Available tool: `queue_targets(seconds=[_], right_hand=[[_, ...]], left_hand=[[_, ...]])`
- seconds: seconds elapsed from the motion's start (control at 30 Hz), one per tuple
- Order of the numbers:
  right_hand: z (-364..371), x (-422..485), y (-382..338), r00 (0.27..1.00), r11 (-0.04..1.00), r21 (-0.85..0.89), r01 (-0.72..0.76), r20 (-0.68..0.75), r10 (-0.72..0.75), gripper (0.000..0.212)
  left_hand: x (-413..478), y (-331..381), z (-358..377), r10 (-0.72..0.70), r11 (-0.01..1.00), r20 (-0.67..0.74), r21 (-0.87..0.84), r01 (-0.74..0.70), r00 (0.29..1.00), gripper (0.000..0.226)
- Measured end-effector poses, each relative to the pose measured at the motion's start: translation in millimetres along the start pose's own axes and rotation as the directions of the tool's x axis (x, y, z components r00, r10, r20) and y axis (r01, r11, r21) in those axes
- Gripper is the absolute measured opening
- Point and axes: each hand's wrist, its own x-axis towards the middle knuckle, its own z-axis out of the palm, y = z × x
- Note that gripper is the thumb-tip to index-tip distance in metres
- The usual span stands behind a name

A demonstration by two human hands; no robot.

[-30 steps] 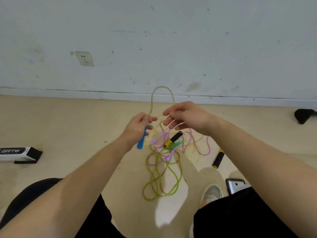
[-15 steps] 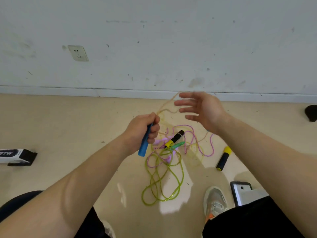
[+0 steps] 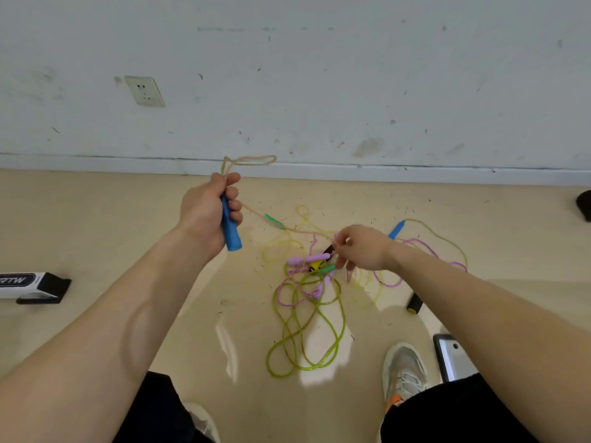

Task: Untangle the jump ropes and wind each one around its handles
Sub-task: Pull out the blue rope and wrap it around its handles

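My left hand [image 3: 209,211] is shut on a blue handle [image 3: 231,230], held upright above the floor, with a beige rope [image 3: 252,159] looped over its top. That rope runs down right past a green handle [image 3: 274,220] into the tangle. My right hand [image 3: 363,247] is low over the tangle, its fingers pinching at the ropes beside a pink handle [image 3: 311,259] and a black and yellow handle [image 3: 319,262]. What it grips is hidden. A green rope [image 3: 307,334] lies looped in front; a pink rope [image 3: 428,247] trails right. A second blue handle [image 3: 396,229] lies behind my right hand.
Another black and yellow handle [image 3: 415,303] lies on the floor at right. A white and black box [image 3: 30,284] sits at far left. My shoe [image 3: 404,372] and a phone [image 3: 451,356] are at lower right. A dark object [image 3: 584,204] sits at the right edge by the wall.
My left hand rose and moved left with the blue handle, pulling the beige rope up. My right hand dropped from the air, open, down onto the tangle.
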Motion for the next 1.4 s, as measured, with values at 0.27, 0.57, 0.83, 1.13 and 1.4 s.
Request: queue_targets(seconds=[0.27,0.57,0.83,1.13,1.4], right_hand=[[-19,-32,-69,0.973,0.724,0.67,0.167,0.005,-0.229,0.019],[-39,-49,-80,0.97,0.214,0.963,0.163,-0.117,-0.212,0.02],[-48,-41,-48,0.94,0.395,0.882,0.255,-0.323,0.113,0.015],[24,-25,-2,0.984,0.988,0.144,0.058,0.157,-0.081,0.043],[35,-6,21,0.995,0.962,-0.269,-0.047,0.068,0.068,0.027]], left_hand=[[-21,-43,20,0.092,0.828,0.123,0.542,-0.145,0.988,0.023],[-46,-60,35,-0.104,0.956,0.45,0.291,-0.035,0.887,0.029],[-52,-44,41,-0.101,0.963,0.391,0.271,-0.01,0.915,0.027],[-53,-4,33,-0.158,0.983,0.384,-0.027,0.182,0.91,0.027],[-25,10,10,-0.088,0.961,0.106,-0.252,0.112,0.991,0.031]])
